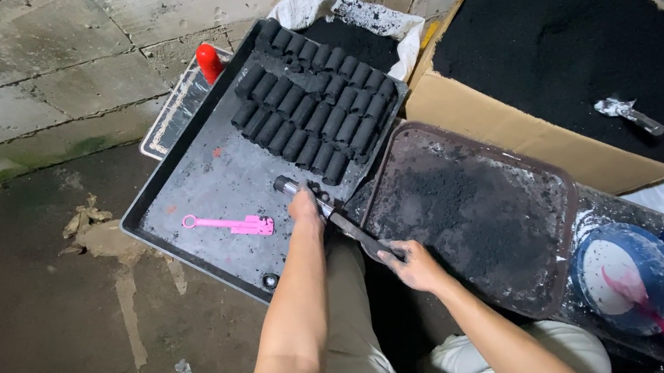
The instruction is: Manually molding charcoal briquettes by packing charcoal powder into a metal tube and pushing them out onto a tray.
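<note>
right hand: nearest the camera, fingers curled tight around the lower end of the metal press tube, just below the near corner of the black tray.
left hand: closed over the upper part of the same tube, at the near edge of the black tray.
cardboard box: far right of the black tray, filled with black powder, a small metal scoop lying on the powder.
black tray: flat on the concrete floor, tilted on a diagonal, its near half bare.
brown tray: touching the right side of the black tray, dusted with black powder.
charcoal cylinders: packed in rows on the far half of the black tray, lying on their sides.
white sack: behind the far corner of the black tray, black powder inside.
blue bowl: well right of the black tray, beyond the brown tray, a pink tool leaning in it.
metal press tube: slanting from the near edge of the black tray down toward the person, tip resting on the tray just beside the nearest cylinders.
pink tool: lying flat on the bare part of the black tray, left of the hands.
red cap: upright just beyond the left far edge of the black tray.
</note>
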